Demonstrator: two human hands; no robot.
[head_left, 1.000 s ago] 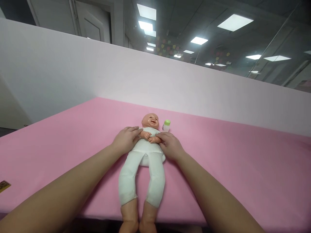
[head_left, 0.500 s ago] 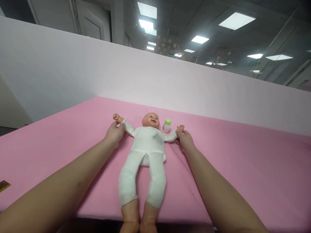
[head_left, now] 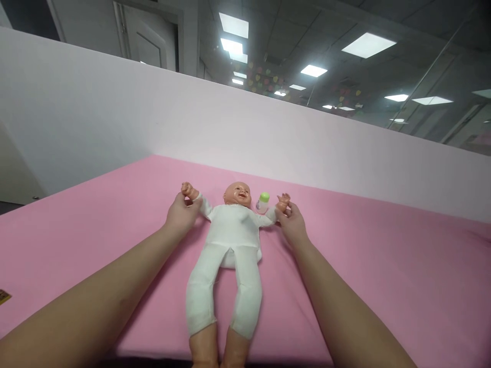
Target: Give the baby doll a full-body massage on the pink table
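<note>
A baby doll (head_left: 233, 230) in a white outfit lies on its back, head away from me and arms spread. My left hand (head_left: 182, 214) is closed round the doll's forearm on the left, just below its small fist. On the other side, my right hand (head_left: 292, 222) grips the doll's other wrist, whose little fingers are spread. Beside the doll's head is a small baby bottle (head_left: 263, 203) with a light green cap. The doll's feet are cut off by the lower edge of the picture.
A pink padded table (head_left: 383, 245) bears the doll. Behind it stands a white low wall (head_left: 268, 133) with glass above. At the far left lies a small yellow label (head_left: 4, 296). The table's front edge runs under the doll's lower legs.
Both of the doll's hands have shifted slightly inward, with my hands still gripping its arms. The view has tilted a little, so the whole scene sits slightly lower.
</note>
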